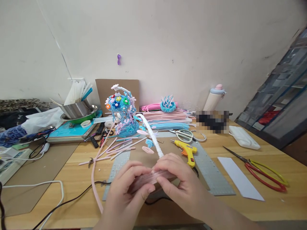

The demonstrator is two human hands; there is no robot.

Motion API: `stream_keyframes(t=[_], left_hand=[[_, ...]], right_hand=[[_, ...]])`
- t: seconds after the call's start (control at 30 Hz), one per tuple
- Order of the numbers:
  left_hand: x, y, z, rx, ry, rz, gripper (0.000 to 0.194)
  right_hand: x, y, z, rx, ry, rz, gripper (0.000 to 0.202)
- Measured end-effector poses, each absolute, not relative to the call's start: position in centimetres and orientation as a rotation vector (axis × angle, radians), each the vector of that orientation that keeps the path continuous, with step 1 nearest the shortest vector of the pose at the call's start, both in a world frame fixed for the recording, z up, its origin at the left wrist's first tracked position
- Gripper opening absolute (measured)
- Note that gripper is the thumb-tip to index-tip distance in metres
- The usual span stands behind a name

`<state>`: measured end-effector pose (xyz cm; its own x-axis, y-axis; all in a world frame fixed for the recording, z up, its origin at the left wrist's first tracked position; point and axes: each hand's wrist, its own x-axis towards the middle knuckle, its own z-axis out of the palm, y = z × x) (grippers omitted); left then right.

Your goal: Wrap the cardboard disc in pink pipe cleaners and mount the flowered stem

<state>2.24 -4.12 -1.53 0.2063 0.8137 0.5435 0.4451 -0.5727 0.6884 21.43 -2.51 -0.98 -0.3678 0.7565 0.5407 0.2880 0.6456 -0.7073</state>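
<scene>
Both my left hand (pixel 127 188) and my right hand (pixel 179 179) are closed around a pale pink pipe-cleaner piece (pixel 144 181), fingers along its top and thumbs on the near side. Much of its shape is hidden by my fingers. From behind my right fingers a white wrapped stem (pixel 153 137) rises and bends left at its top; where it joins the pink piece is covered. Beyond my hands lie a blue flower (pixel 149 143) and a pink oval petal (pixel 148 149). A long pink strip (pixel 93 179) curves down to the left of my left hand.
A yellow glue gun (pixel 189 150) lies beyond my right hand. Red-and-yellow-handled scissors (pixel 261 172) and a white card (pixel 240 179) are at right. A decorated blue flower model (pixel 124 118) stands behind loose pink strips (pixel 120 148). A black cable (pixel 79 193) crosses the left.
</scene>
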Motion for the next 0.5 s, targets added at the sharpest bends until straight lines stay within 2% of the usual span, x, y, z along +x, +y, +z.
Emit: stream_keyframes(t=[0.33, 0.5], left_hand=[[2.2, -4.5, -2.6, 2.072, 1.191, 1.371, 0.010], [2.0, -4.6, -2.7, 2.105, 1.210, 1.396, 0.013]], right_hand=[[21.7, -2.6, -1.5, -0.736, -1.943, 0.655, 0.017], [22.8, -2.8, -3.0, -0.675, -1.882, 0.642, 0.041]])
